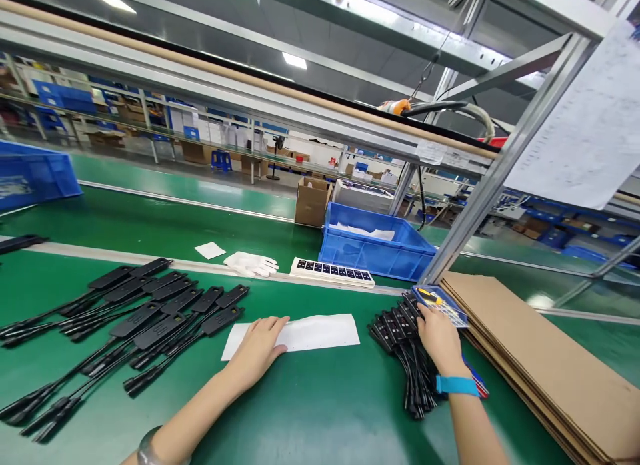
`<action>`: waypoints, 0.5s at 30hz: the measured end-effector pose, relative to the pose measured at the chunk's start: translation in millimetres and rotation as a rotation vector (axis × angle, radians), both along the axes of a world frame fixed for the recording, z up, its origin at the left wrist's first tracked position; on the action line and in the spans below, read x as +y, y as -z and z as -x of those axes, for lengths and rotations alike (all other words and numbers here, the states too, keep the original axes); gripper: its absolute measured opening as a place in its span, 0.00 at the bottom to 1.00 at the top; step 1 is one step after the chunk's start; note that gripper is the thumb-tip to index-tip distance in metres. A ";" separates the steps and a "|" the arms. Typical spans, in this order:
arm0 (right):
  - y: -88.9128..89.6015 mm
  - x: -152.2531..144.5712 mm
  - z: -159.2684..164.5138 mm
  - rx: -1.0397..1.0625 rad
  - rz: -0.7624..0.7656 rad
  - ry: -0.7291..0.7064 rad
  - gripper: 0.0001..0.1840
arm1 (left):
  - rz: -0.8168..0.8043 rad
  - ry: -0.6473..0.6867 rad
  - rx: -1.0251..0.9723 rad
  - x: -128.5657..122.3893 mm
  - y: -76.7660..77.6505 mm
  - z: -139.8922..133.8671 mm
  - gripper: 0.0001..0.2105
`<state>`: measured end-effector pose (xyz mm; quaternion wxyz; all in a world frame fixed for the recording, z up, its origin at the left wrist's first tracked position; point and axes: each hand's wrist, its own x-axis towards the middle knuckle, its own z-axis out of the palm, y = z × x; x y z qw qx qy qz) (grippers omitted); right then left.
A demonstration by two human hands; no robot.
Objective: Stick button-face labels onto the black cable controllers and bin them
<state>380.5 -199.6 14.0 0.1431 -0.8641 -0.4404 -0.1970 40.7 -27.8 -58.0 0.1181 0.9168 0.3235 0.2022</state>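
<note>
My left hand [257, 348] lies with fingers stretched over a long white paper strip [325, 331] on the green bench. At the right, my right hand [440, 335] has its fingers curled at the edge of a bunch of flat black modules with cables [397, 325], and seems to grip one of them; its fingertips are partly hidden. A small blue tray [457, 311] with a yellow-and-black tool [431, 296] is just beyond that hand. More black cabled modules [160, 328] are spread in overlapping rows left of my left hand.
Behind the strip lie a white glove [250, 263], a small white paper [210, 250] and a white holder with black pieces [333, 272]. A blue bin [377, 248] stands behind them. Cardboard sheets [545, 358] are stacked at the right, near a metal post [493, 165].
</note>
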 end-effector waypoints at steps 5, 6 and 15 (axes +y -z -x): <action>12.3 19.5 29.9 0.033 -0.042 -0.198 0.22 | 0.054 0.004 -0.041 -11.9 -17.9 0.8 0.17; 13.2 26.1 39.9 0.070 -0.030 -0.302 0.22 | 0.053 0.015 -0.057 -13.1 -18.9 1.0 0.17; 12.2 80.4 90.0 0.896 0.005 -0.790 0.07 | -0.340 -0.126 -0.167 -14.1 -14.4 1.6 0.21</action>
